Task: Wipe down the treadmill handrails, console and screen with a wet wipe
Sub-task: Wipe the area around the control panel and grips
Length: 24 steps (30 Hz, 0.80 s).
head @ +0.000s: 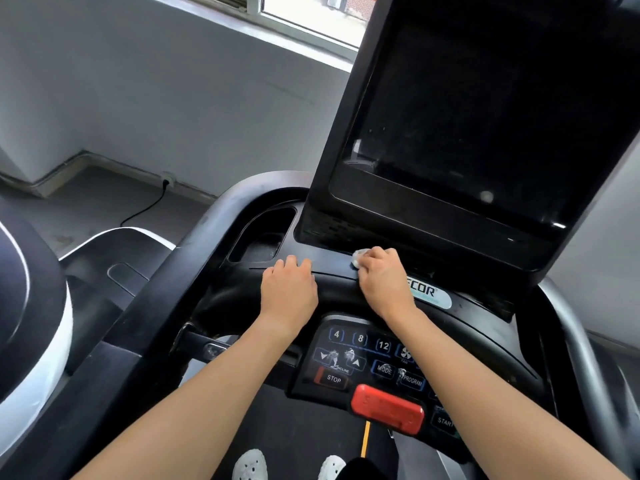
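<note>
Centre frame, the right hand (pixel 379 273) pinches a bunched wet wipe (pixel 358 258) against the console (pixel 329 265) ledge just under the screen (pixel 485 116); the left hand (pixel 289 287) rests there, fingers loosely bent, holding nothing. A dipping forearm could press the keypad (pixel 374 356) buttons below.

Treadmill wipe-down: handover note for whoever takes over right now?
Right hand grips the bunched wet wipe and presses it on the console ledge, just below the screen.
Left hand rests on the same ledge, holding nothing.
Done: this frame does not show which parts are already wiped.
Left: finish the ledge. Then do the keypad, screen, left handrail and right handrail, unless already covered.
</note>
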### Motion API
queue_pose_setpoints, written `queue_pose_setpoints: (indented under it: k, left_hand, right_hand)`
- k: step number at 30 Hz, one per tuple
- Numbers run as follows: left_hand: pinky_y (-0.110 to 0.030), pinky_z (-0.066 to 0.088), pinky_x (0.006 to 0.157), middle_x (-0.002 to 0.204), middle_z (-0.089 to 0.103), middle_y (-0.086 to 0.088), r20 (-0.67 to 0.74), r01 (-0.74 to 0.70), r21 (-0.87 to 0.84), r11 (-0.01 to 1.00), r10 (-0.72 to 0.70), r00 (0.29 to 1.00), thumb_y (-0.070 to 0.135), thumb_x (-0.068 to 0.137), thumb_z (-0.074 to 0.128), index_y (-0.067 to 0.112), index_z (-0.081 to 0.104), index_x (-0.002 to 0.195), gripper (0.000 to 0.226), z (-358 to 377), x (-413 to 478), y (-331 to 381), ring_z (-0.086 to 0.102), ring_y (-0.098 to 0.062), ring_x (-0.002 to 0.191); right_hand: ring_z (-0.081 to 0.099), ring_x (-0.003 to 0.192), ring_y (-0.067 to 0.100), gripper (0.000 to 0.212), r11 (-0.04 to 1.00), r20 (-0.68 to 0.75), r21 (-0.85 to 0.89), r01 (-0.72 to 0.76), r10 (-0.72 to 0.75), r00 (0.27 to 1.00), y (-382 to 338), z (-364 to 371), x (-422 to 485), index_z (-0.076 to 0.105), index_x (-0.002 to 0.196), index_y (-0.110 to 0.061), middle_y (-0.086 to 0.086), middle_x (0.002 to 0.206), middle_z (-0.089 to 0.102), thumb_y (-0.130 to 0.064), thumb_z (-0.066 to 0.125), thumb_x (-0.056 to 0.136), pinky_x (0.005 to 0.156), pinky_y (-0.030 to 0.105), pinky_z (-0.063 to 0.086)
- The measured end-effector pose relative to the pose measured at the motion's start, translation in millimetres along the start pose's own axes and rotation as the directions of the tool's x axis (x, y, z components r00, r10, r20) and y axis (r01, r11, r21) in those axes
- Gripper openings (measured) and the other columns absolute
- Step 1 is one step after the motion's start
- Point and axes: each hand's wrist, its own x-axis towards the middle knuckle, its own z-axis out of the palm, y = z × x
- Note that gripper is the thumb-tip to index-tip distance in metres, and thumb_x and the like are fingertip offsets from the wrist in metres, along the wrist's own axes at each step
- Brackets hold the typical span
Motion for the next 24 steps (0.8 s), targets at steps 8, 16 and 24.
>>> queue_pose_setpoints:
  k: [8, 16, 24]
  left_hand:
    - [-0.037, 0.048, 0.088, 0.121, 0.058, -0.003, 0.027, -0.116, -0.059, 0.991, 0.118, 0.993, 0.036, 0.103, 0.052, 0.018, 0.065, 0.117, 0.027, -0.8, 14.8, 22.2, 0.055, -0.026, 0.11]
    - [-0.037, 0.049, 0.084, 0.118, 0.061, 0.002, 0.049, -0.147, -0.166, 0.975, 0.157, 0.986, 0.03, 0.107, 0.048, 0.021, 0.068, 0.123, 0.028, 3.6, 15.9, 26.3, 0.053, -0.022, 0.104]
    - [-0.038, 0.05, 0.078, 0.111, 0.061, 0.001, 0.041, -0.167, -0.119, 0.979, 0.173, 0.984, 0.031, 0.106, 0.047, 0.022, 0.067, 0.118, 0.025, 4.1, 15.5, 23.8, 0.053, -0.023, 0.096]
  right_hand:
    - [0.046, 0.085, 0.019, 0.019, 0.999, 0.013, -0.032, -0.007, 0.007, 1.0, 25.9, -14.4, -13.2, 0.08, 0.091, -0.013, -0.002, 0.087, 0.065, -0.006, 0.062, 0.093, 0.08, 0.035, 0.05]
    - [0.049, 0.077, 0.025, 0.019, 0.981, -0.073, -0.14, -0.132, 0.122, 0.99, 29.3, -13.3, -17.0, 0.074, 0.083, -0.01, 0.003, 0.079, 0.063, 0.004, 0.063, 0.088, 0.075, 0.037, 0.049]
    - [0.053, 0.083, 0.026, 0.019, 0.994, 0.023, -0.106, 0.028, -0.026, 0.999, 23.4, -15.7, -18.1, 0.079, 0.085, -0.012, 0.002, 0.086, 0.067, 0.0, 0.065, 0.087, 0.079, 0.04, 0.054]
